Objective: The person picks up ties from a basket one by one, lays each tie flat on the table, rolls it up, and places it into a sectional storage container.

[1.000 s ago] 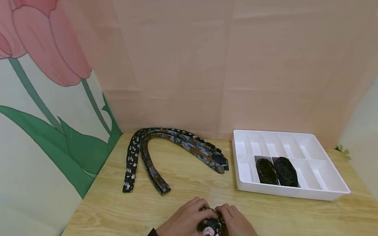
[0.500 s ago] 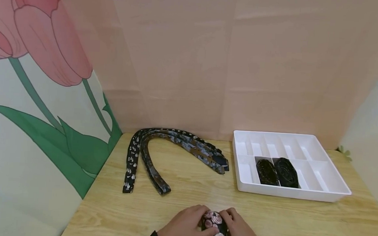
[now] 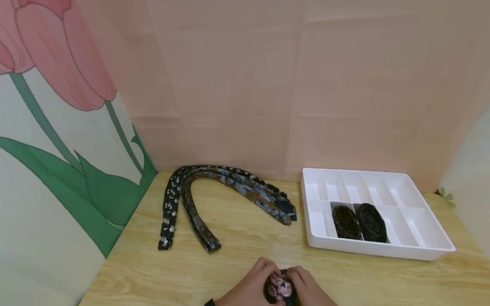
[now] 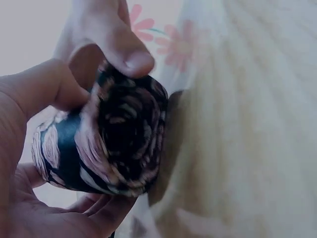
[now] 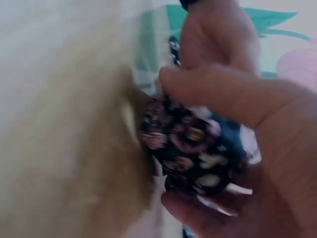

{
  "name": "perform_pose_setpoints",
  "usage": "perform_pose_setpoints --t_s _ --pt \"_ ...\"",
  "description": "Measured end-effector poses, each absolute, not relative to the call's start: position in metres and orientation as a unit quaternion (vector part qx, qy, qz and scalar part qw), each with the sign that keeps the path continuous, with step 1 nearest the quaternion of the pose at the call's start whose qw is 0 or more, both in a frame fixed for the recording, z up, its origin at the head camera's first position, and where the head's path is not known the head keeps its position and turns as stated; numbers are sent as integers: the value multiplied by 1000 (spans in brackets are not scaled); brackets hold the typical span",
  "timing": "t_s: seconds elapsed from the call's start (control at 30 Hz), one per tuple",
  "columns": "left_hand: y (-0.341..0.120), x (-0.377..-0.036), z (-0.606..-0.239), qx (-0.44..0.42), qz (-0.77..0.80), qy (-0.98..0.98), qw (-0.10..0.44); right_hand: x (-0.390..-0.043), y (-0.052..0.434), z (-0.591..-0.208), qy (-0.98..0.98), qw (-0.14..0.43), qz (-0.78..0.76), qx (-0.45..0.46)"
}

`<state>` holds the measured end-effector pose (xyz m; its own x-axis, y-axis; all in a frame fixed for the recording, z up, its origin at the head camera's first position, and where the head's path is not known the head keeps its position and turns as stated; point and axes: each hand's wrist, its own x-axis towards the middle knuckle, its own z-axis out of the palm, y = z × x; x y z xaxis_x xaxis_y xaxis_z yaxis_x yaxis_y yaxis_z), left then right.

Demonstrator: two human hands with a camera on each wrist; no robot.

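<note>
Both hands are wrapped around a rolled-up black fabric tie with pink roses (image 3: 280, 291), right at the near edge of the light wooden table (image 3: 237, 283), about the middle of that edge. The left hand (image 3: 248, 297) has its thumb and fingers curled round the roll from one side, and the right hand (image 3: 312, 301) grips it from the other with its thumb over the top. The left wrist view shows the coiled end of the roll (image 4: 126, 141) facing out, sitting just above the wood.

Other stuff on the table: a bunch of long dark patterned ties (image 3: 209, 193) lies unrolled in a horseshoe shape towards the far left corner, well apart from the hands. At the far right there's a white plastic divided tray (image 3: 391, 248) with two rows of compartments. Two of the near-row slots hold rolls side by side — a black roll with gold specks (image 3: 344, 222) and a plain black roll (image 3: 370, 222).

Nothing sits between the hands and the tray, just bare wood. Pink panels with a big painted tulip (image 3: 61, 53) box the table in.
</note>
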<state>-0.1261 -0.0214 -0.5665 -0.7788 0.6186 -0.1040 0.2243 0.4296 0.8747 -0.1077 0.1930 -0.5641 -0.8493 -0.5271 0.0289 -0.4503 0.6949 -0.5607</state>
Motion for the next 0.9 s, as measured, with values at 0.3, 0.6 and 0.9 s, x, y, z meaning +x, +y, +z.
perform_pose_setpoints --t_s 0.3,0.6,0.9 --pt "-15 -134 -560 339 408 840 110 -112 200 -556 926 -67 -280 -245" --pt "-20 -136 -571 330 433 831 111 -106 186 -562 932 -23 -308 -192" --pt "-29 -137 -573 299 465 829 87 -106 192 -558 903 -49 -342 -254"
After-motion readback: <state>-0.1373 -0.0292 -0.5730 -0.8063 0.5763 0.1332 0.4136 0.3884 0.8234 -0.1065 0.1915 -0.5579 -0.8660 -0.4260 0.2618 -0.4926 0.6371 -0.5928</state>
